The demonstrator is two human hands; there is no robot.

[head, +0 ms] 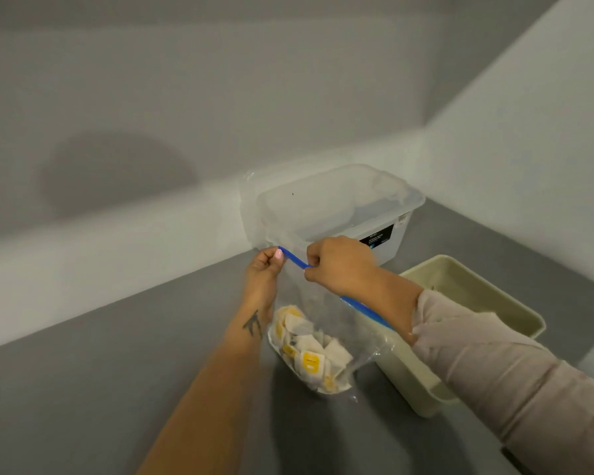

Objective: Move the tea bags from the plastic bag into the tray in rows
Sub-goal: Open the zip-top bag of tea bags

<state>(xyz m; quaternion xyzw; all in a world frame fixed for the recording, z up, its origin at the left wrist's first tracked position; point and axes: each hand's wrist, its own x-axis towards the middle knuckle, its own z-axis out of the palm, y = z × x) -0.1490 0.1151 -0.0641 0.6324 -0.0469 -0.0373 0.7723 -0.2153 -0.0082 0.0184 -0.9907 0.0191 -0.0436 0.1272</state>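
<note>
— What's in front of you, biggest things first?

— The grey desk (117, 354) runs into a corner of pale walls. At about one o'clock from my hands stands a clear lidded storage box (333, 207) with a dark label on its side. At four o'clock sits the beige tray (477, 296), open side up, partly hidden under my right forearm.

— And your arms?

— Both reach forward and meet over the desk. My left forearm is bare, with a small dark tattoo near the wrist; my right wears a pale sleeve (494, 365) pushed back from the wrist.

— What are the hands doing?

— My left hand (263, 272) pinches the far end of the plastic bag's blue zip strip (294, 258) between thumb and fingers. My right hand (340, 265) is curled round the strip just beside it, at three o'clock from the left. The strip runs on under my right wrist.

— The bag itself?

— The plastic bag (323, 310) is clear and hangs below my hands, at six o'clock, its bottom on or just above the desk; I cannot tell which. The tea bags (309, 351), white with yellow squares, lie heaped in its bottom, just left of the tray.
</note>
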